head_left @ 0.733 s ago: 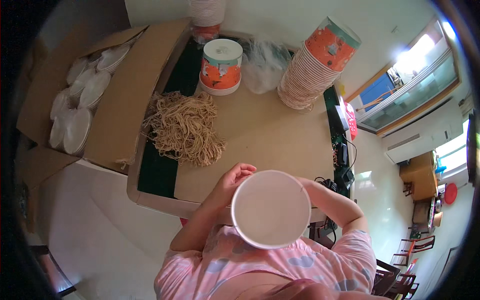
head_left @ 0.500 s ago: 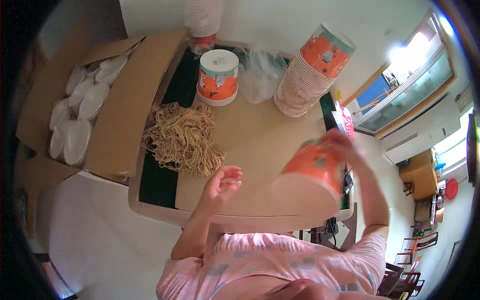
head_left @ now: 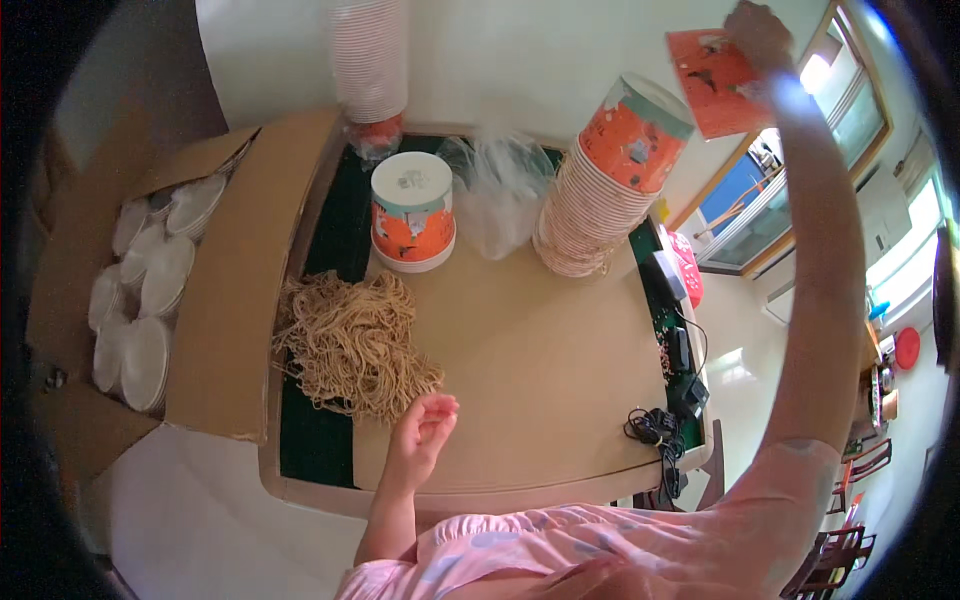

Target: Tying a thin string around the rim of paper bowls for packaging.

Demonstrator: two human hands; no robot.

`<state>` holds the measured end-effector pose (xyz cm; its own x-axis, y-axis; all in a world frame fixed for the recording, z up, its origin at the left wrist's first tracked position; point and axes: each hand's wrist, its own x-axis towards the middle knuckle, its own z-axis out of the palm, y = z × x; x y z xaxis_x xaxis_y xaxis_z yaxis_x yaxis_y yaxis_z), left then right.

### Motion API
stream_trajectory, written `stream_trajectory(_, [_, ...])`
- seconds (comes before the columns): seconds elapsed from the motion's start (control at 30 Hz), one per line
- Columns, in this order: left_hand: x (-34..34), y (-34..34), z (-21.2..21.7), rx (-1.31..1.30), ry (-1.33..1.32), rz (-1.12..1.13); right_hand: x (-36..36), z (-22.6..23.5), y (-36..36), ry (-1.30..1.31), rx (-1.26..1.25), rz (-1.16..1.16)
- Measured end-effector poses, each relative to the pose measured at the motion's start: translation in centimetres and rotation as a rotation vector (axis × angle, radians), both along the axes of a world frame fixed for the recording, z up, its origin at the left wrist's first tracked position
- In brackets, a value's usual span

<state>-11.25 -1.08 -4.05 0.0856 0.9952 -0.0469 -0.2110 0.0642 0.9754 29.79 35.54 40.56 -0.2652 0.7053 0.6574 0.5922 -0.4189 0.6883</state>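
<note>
High at the upper right, my right hand [head_left: 762, 40] grips an orange printed paper tub [head_left: 712, 85], raised above and beside a tall tilted stack of nested paper tubs [head_left: 640, 135]. My left hand [head_left: 425, 435] hovers over the near part of the table with fingers loosely curled and nothing in them. Just beyond it lies a tangled heap of tan cord [head_left: 355, 345]. Behind the cord stands a shorter upside-down orange and teal tub [head_left: 412, 205] with a white base on top.
An open cardboard box [head_left: 235, 290] at the left holds several stacks of white round lids [head_left: 165, 275]. Clear plastic bags [head_left: 498, 190] and a wrapped tub stack [head_left: 370, 60] stand at the table's back. Black cables [head_left: 655, 430] and adapters lie along the right edge.
My right hand has swung up and away to the upper right, carrying the tub from over the table's near right. My left hand has stayed near the cord, shifting slightly in view.
</note>
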Motion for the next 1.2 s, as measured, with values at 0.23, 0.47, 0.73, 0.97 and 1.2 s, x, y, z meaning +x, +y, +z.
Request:
stream_trajectory(0.23, [-3.3,-0.8,-2.9,-0.076,0.004,0.128,-13.5,-9.6,3.5,0.417,-0.107,-0.118])
stream_trajectory(0.47, [-3.1,1.6,-1.7,-0.054,0.019,0.105,-17.4,-10.9,3.2,0.319,-0.531,-0.275])
stream_trajectory(0.73, [-2.3,2.3,-2.0,-0.029,0.039,0.087,-14.3,-5.3,4.3,0.862,-0.669,-0.224])
stream_trajectory(0.97, [-2.5,2.1,-1.2,-0.027,0.076,0.09,-11.9,-9.7,3.8,0.449,-0.748,-0.015])
stream_trajectory(1.2, [-4.9,7.2,2.3,0.13,0.47,0.076,-20.3,-18.6,-3.9,0.605,-0.645,0.696])
